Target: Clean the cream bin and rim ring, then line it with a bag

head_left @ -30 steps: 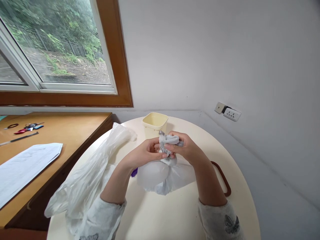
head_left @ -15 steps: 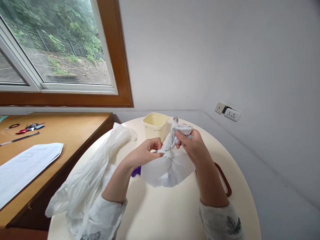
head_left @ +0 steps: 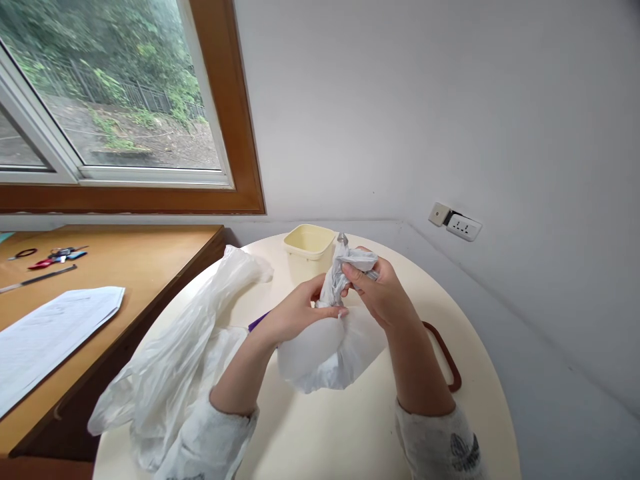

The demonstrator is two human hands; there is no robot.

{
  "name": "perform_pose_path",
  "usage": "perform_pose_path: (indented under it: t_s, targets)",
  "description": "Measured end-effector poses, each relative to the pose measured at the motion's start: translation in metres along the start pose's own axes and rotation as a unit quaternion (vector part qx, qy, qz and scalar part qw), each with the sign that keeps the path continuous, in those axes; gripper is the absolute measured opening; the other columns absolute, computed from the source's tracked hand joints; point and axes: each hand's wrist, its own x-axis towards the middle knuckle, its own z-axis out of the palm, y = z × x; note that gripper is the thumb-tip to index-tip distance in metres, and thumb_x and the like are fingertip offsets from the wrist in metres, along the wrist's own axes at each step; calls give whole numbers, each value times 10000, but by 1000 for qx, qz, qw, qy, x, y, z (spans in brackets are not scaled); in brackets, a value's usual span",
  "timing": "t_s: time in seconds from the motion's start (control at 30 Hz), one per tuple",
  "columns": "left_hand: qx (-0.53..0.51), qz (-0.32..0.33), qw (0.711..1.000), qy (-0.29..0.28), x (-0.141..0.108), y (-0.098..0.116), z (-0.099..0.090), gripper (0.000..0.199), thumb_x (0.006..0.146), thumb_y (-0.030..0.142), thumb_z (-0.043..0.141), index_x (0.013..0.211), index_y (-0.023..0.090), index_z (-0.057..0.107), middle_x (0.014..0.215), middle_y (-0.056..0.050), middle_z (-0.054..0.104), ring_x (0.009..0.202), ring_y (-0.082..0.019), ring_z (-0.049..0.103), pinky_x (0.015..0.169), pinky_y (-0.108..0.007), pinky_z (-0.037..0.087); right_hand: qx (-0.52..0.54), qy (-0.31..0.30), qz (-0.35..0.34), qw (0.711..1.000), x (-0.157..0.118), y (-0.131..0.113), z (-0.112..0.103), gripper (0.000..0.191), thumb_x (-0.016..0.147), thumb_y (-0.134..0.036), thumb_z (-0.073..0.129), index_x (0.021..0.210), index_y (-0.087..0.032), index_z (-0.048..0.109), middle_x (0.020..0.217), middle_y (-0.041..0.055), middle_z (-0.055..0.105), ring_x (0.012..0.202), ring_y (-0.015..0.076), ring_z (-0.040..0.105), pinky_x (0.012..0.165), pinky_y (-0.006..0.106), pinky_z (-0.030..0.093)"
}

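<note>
A white plastic bag [head_left: 325, 360] hangs between my hands above the round cream table [head_left: 300, 433], its lower part puffed out and its upper part twisted. My left hand [head_left: 300, 310] grips the neck of the bag, thumb across the front. Higher up and to the right, my right hand [head_left: 377, 287] pinches the gathered top between thumb and fingers. Behind the bag stands a pale yellow square bin [head_left: 307, 257]. Part of a purple item [head_left: 257, 322] shows beside my left hand.
Another crumpled translucent bag [head_left: 185, 353] covers the table's left side. A brown loop [head_left: 447, 360] lies by my right forearm. The wooden desk [head_left: 165, 247] at left holds papers [head_left: 55, 333], a pen [head_left: 40, 278] and keys [head_left: 63, 255]. A wall rises behind.
My left hand has moved slightly right, its thumb now across the bag's neck. My right hand and the gathered top have shifted a little left. The bag's puffed part hangs slightly lower.
</note>
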Motion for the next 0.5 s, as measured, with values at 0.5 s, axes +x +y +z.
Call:
perform_pose_path:
  t_s: [0.5]
  targets:
    - [8, -26, 999, -22, -1, 4, 5, 330, 819, 476, 445, 802, 178, 585, 745, 5, 548, 679, -136, 488, 628, -237, 375, 47, 155, -68, 984, 3, -1, -3, 190, 716, -338, 655, 729, -184, 543, 652, -24, 504, 577, 91, 483, 568, 248, 440]
